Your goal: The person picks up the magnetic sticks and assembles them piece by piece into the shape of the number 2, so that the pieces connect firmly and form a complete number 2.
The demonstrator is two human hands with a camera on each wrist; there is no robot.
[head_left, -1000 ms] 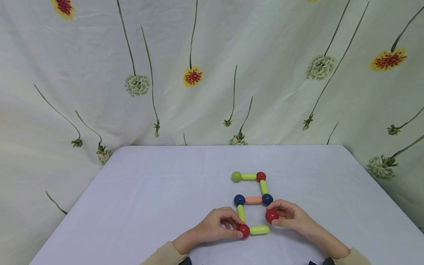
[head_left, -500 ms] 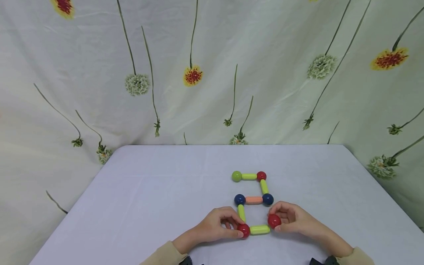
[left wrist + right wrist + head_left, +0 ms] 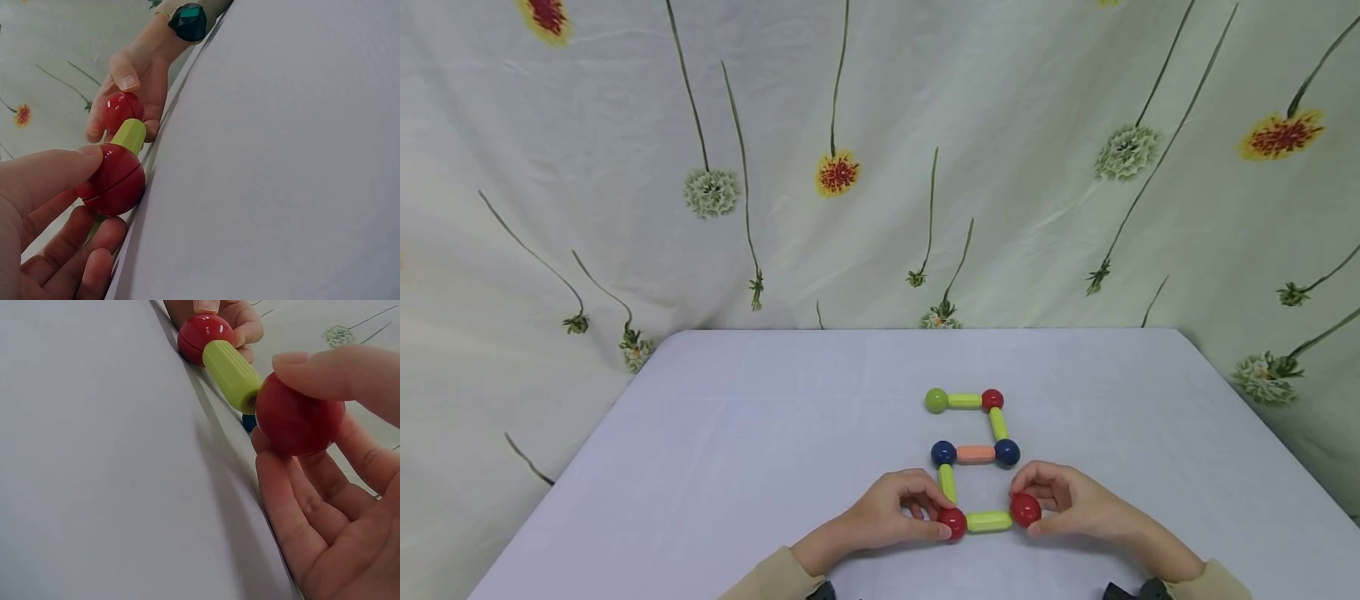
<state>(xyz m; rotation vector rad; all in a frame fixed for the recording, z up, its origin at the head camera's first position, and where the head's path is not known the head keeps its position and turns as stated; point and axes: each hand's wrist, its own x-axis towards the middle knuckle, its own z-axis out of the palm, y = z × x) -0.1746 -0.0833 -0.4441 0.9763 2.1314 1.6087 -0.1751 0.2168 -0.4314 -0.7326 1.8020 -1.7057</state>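
My left hand point(image 3: 897, 508) pinches a red ball point(image 3: 952, 524) at the near left corner of a stick-and-ball figure. From that ball a yellow-green stick point(image 3: 989, 522) runs right and another yellow-green stick point(image 3: 947, 483) runs away from me. Between thumb and fingers, my right hand point(image 3: 1071, 507) holds a second red ball point(image 3: 1026, 510) at the first stick's right end. In the right wrist view, part of the stick's end face point(image 3: 251, 401) shows beside this ball point(image 3: 300, 419); I cannot tell whether they touch.
Farther back, the figure continues with two dark blue balls point(image 3: 943, 452) joined by an orange stick point(image 3: 975, 454). Beyond are a yellow-green stick point(image 3: 998, 423), a red ball point(image 3: 992, 399) and a green ball point(image 3: 936, 400). A white cloth covers the table point(image 3: 760, 433); a flowered curtain point(image 3: 880, 250) hangs behind.
My right hand has brought its red ball toward me and slightly right, from near the blue ball to the stick's right end. The left hand keeps its hold in place.
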